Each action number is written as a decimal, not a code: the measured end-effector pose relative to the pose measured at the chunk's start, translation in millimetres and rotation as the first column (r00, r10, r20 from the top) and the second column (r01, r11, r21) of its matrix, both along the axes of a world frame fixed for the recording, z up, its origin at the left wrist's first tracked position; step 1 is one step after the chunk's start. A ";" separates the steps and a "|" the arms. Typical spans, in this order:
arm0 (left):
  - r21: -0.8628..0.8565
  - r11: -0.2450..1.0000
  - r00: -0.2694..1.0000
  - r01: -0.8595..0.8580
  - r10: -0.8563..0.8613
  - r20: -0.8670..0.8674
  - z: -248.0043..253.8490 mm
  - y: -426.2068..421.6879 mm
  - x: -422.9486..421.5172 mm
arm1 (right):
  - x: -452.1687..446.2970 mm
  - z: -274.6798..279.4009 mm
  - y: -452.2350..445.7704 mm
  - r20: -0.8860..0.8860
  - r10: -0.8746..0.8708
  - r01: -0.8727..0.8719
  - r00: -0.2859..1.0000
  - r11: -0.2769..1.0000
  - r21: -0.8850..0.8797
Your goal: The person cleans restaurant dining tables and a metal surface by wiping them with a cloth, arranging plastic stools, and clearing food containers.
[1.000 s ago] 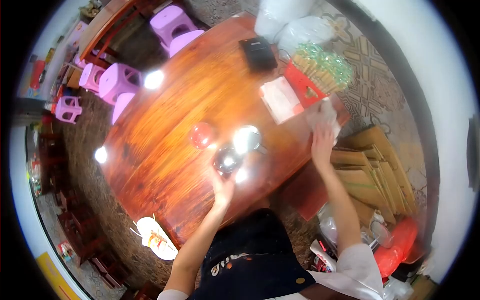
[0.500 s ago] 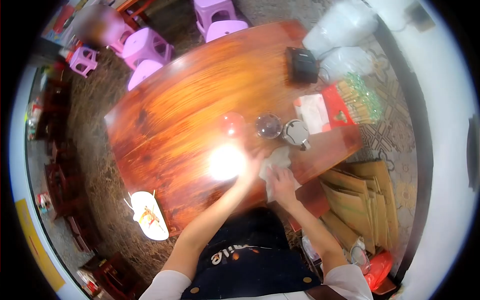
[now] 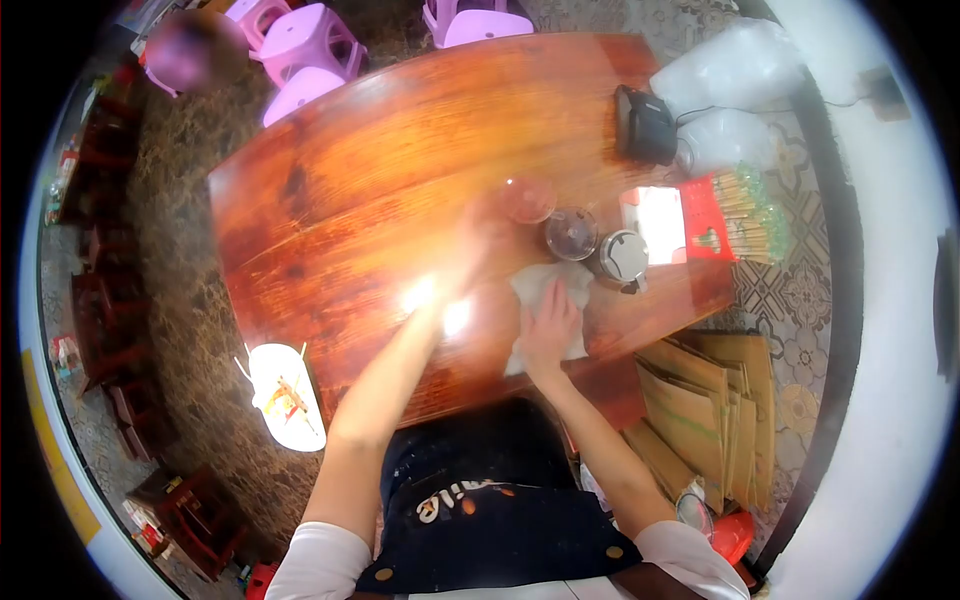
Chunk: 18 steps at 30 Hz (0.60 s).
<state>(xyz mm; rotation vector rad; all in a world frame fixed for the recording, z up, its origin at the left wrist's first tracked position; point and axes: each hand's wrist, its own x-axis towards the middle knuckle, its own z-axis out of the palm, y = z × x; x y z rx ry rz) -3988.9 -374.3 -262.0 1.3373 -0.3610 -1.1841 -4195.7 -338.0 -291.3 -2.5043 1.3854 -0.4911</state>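
A pale grey-white cloth (image 3: pixel 522 290) lies spread on the wooden table (image 3: pixel 330 200) near its front edge. My right hand (image 3: pixel 550 322) presses down on this cloth with its fingers slightly bent into it. Farther forward, my left hand (image 3: pixel 482 238) reaches over the tabletop, smeared by motion and glare, so its fingers are unclear. It is nearest to a translucent reddish round container (image 3: pixel 530 200); whether they touch, I cannot tell. Beside that stand a clear round container (image 3: pixel 571 234) and a silver-lidded jar (image 3: pixel 624 256), just beyond the cloth.
At the right are a tissue box (image 3: pixel 660 225), a red box of skewers (image 3: pixel 735 215) and a black device (image 3: pixel 645 125). A white tray with sticks (image 3: pixel 285 395) sits at the left corner. Flattened cardboard (image 3: pixel 700 400) leans at the right; pink stools (image 3: pixel 310 45) stand beyond.
My left hand has moved forward, away from the cloth, toward the reddish container. My right hand and the cloth have slid left, away from the jar. The camera view has shifted.
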 end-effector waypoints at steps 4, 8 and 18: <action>0.037 0.990 0.981 -0.135 0.129 0.142 55.3 68.7 41.7 | 49.0 -3.4 2.9 -0.034 0.139 -0.141 0.990 0.988 -0.058; 0.121 0.866 0.541 -0.485 0.188 0.820 92.6 250.4 86.1 | 92.5 -13.4 89.7 0.349 0.603 -0.649 0.717 0.761 0.018; 0.693 0.580 0.857 -0.430 0.504 0.110 71.0 541.7 87.9 | 179.3 42.3 -41.1 0.241 0.617 -0.588 0.750 0.787 -0.186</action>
